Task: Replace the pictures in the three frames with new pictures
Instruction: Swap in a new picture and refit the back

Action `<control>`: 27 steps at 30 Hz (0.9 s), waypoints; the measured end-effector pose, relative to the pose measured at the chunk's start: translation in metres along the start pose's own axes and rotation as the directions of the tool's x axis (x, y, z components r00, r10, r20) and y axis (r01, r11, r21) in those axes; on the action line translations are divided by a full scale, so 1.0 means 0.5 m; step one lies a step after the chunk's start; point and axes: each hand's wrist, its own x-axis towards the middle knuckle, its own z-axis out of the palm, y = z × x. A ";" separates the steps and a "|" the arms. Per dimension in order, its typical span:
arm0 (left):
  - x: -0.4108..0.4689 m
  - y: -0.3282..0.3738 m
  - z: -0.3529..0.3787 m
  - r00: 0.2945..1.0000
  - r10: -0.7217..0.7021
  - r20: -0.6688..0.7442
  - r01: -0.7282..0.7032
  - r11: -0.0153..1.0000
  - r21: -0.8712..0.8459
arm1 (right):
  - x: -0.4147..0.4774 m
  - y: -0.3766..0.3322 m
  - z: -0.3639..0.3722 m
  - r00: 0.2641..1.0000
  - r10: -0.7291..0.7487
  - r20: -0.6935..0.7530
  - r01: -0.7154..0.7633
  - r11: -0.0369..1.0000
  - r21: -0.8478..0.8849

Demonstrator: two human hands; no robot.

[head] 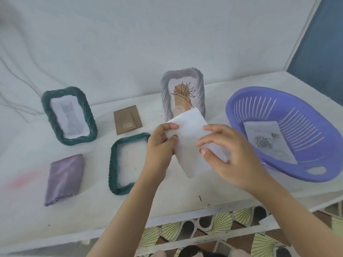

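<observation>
White cloth is covering the table (185, 197), with a purple basket (297, 178) sitting at right, holding one picture (269, 141). Three frames are resting there: an upright green frame (47, 108), a grey frame (165, 93), a flat green frame (113, 164). Both hands are raised, gripping one white sheet (187, 130): left hand (157, 151) pinching its left edge, right hand (235, 156) pinching its right.

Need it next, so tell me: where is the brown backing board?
In the head view, the brown backing board lies flat left of centre, between the standing green frame and the standing grey frame, beyond the flat green frame.
</observation>
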 end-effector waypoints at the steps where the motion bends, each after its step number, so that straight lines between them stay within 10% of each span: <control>1: -0.002 -0.004 -0.025 1.000 -0.005 -0.003 0.005 1.000 0.010 | 0.004 0.003 0.015 1.000 0.026 -0.018 -0.026 1.000 -0.009; 7: -0.024 -0.025 -0.149 1.000 -0.026 0.012 0.025 0.997 0.074 | 0.008 -0.004 0.118 0.944 0.231 0.238 -0.310 0.869 0.385; 20: 0.013 -0.052 -0.291 0.963 -0.020 -0.269 0.134 0.902 0.410 | 0.078 -0.038 0.266 0.929 0.337 0.153 -0.359 0.921 0.154; 27: 0.027 -0.069 -0.325 0.980 0.178 -0.093 0.001 0.457 0.889 | 0.091 -0.039 0.310 0.941 0.254 0.226 -0.229 0.965 -0.131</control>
